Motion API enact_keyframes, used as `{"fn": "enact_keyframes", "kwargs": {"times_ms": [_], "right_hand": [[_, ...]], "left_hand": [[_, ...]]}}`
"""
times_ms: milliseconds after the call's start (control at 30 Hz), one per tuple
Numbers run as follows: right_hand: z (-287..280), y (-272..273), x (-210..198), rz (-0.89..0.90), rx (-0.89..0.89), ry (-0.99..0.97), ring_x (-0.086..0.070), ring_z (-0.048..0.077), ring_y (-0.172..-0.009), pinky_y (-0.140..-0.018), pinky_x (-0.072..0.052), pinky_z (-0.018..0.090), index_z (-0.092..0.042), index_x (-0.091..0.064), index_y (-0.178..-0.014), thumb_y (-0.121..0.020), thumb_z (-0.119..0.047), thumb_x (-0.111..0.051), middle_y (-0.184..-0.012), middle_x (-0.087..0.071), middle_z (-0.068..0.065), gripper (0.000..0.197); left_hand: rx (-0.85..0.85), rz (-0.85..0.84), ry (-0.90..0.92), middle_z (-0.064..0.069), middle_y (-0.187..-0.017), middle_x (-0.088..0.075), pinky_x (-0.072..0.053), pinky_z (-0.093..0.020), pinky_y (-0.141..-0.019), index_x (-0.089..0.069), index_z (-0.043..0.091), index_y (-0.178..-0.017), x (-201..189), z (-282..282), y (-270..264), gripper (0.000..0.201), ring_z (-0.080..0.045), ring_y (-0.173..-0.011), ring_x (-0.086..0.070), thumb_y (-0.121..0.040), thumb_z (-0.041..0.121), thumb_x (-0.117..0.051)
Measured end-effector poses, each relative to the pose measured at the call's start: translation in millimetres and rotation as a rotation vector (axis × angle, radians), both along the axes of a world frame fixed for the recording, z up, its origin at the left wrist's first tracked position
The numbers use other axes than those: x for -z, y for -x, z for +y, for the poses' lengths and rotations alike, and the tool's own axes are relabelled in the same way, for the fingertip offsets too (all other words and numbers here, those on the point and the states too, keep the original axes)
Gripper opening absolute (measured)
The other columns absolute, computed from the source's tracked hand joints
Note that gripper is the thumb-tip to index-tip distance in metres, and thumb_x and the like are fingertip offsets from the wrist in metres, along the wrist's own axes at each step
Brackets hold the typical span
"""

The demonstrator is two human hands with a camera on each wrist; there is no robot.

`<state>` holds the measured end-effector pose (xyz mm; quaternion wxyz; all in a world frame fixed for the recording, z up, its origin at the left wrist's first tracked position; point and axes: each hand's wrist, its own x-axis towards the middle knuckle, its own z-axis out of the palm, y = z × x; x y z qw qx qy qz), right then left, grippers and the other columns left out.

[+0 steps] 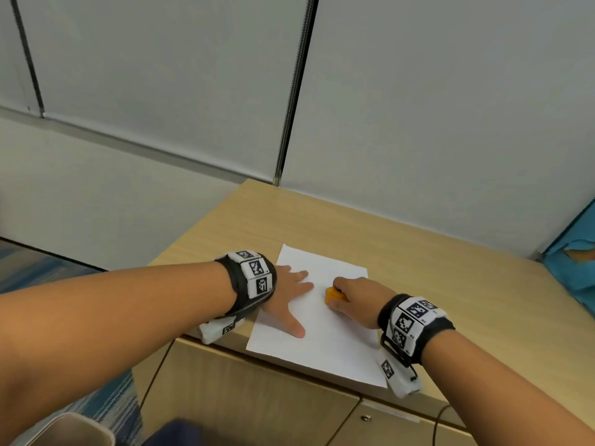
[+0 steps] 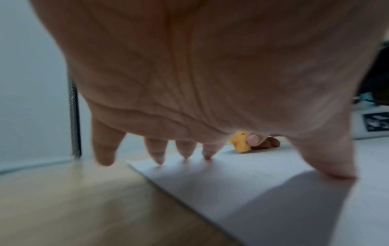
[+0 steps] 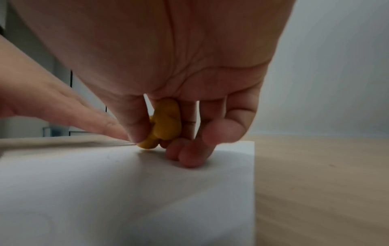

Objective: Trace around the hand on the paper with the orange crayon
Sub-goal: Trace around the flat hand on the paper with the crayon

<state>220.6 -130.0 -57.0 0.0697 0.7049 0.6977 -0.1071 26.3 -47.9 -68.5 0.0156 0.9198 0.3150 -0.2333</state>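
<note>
A white sheet of paper [image 1: 325,336] lies on the wooden desk [image 1: 418,249]. My left hand [image 1: 286,292] is spread on its left part, fingers straight and apart, fingertips [image 2: 185,156] and thumb touching the sheet [image 2: 263,191]. My right hand [image 1: 354,296] pinches a chunky orange crayon [image 1: 333,296] between thumb and fingers, a short way right of the left hand's fingers. In the right wrist view the crayon [image 3: 164,123] has its lower end on the paper [image 3: 126,191], close to a left-hand fingertip [image 3: 111,126]. The left wrist view shows the crayon [image 2: 240,144] beyond the palm.
The desk stands in a corner against grey partition walls [image 1: 418,107]. Its left edge drops to the carpeted floor [image 1: 42,272]. A blue object [image 1: 576,268] sits at the far right. Cabinet doors [image 1: 257,397] are below the front edge, which the paper overhangs.
</note>
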Motion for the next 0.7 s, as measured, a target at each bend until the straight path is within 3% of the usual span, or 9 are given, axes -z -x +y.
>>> {"fn": "enact_keyframes", "kwargs": {"times_ms": [67,200,367,467,567,633,700], "right_hand": [[1,3,-2,-0.025,-0.014,-0.005,-0.059,0.024,-0.086,-0.075,-0.047,0.037,-0.021,-0.05,-0.103,-0.103,-0.05,-0.037,-0.096,-0.061,0.001,0.032],[0,23,-2,-0.023,-0.09,-0.061,-0.061,0.024,-0.084,-0.075,-0.05,0.038,-0.021,-0.052,-0.107,-0.103,-0.048,-0.038,-0.096,-0.063,0.002,0.03],[-5,62,2,0.069,-0.205,-0.037,-0.058,0.019,-0.082,-0.076,-0.051,0.039,-0.025,-0.059,-0.11,-0.1,-0.04,-0.044,-0.091,-0.058,-0.006,0.023],[4,49,-1,-0.034,-0.151,-0.038,-0.06,0.02,-0.082,-0.071,-0.049,0.035,-0.026,-0.058,-0.102,-0.1,-0.044,-0.041,-0.09,-0.061,-0.003,0.025],[13,35,-8,-0.144,-0.052,-0.04,-0.06,0.023,-0.086,-0.077,-0.052,0.037,-0.023,-0.054,-0.093,-0.101,-0.045,-0.035,-0.094,-0.061,0.001,0.03],[11,44,-7,-0.174,-0.085,-0.049,-0.062,0.024,-0.085,-0.078,-0.055,0.038,-0.02,-0.058,-0.097,-0.101,-0.042,-0.035,-0.095,-0.064,0.002,0.033],[2,59,-2,-0.119,-0.162,-0.045,-0.063,0.023,-0.079,-0.071,-0.053,0.036,-0.02,-0.061,-0.096,-0.101,-0.039,-0.038,-0.088,-0.065,0.001,0.03]], "left_hand": [[0.017,-0.026,0.062,0.009,-0.161,0.025,0.003,-0.061,-0.115,0.018,0.037,-0.153,8,10,-2,0.119,-0.029,-0.149,0.016,-0.068,0.09,-0.047],[0.024,-0.003,0.103,0.015,-0.155,0.037,0.007,-0.065,-0.112,0.025,0.047,-0.146,17,25,-2,0.124,-0.03,-0.144,0.031,-0.059,0.094,-0.05],[0.043,0.018,0.113,0.011,-0.155,0.038,0.004,-0.068,-0.113,0.02,0.047,-0.148,15,26,-5,0.124,-0.033,-0.143,0.033,-0.059,0.091,-0.055],[0.032,0.005,0.108,0.012,-0.155,0.037,0.004,-0.067,-0.114,0.021,0.047,-0.148,18,26,-4,0.125,-0.032,-0.143,0.032,-0.059,0.092,-0.054],[0.025,0.013,0.105,0.013,-0.155,0.037,0.004,-0.066,-0.114,0.025,0.048,-0.146,20,26,-5,0.128,-0.032,-0.144,0.031,-0.054,0.094,-0.053],[0.028,0.018,0.102,0.012,-0.156,0.036,0.003,-0.067,-0.114,0.025,0.046,-0.146,19,26,-6,0.128,-0.033,-0.144,0.031,-0.056,0.094,-0.053],[0.039,0.013,0.106,0.009,-0.156,0.036,0.003,-0.067,-0.114,0.022,0.044,-0.148,18,25,-5,0.126,-0.034,-0.144,0.031,-0.059,0.091,-0.054]]}}
